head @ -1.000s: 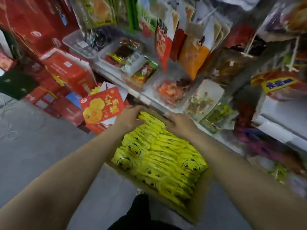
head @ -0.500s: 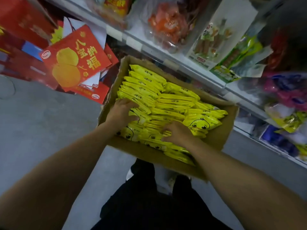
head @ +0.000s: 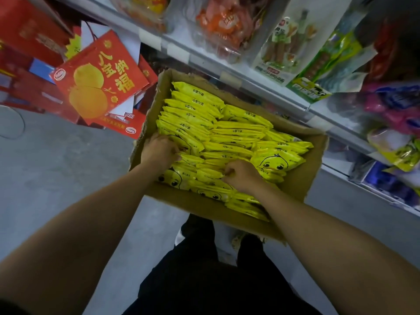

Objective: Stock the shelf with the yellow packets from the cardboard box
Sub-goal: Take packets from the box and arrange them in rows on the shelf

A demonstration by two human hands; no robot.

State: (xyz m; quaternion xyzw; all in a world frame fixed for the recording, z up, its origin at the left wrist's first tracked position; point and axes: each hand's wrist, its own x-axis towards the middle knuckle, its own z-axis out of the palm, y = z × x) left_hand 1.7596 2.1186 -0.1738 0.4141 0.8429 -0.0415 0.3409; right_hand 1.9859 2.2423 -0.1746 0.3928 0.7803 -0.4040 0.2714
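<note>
An open cardboard box [head: 302, 185] sits on the floor in front of the shelf, packed with several rows of yellow packets [head: 229, 135] printed with a duck face. My left hand [head: 159, 151] is inside the box at its left side, fingers curled into the near packets of the left row. My right hand [head: 242, 175] is in the middle of the box, fingers curled round the top edges of packets in the front row. The white shelf [head: 229, 64] runs above the box, holding snack bags.
A red gift box with gold characters [head: 100, 76] leans with other red boxes at the left. Green and white snack bags [head: 293, 46] hang over the shelf edge. Grey floor lies at the left; my dark trousers [head: 204, 280] and feet are below the box.
The view dropped from the shelf to the box. My hands moved from the box's far edge to its near packets, and their fingers have closed into the packets.
</note>
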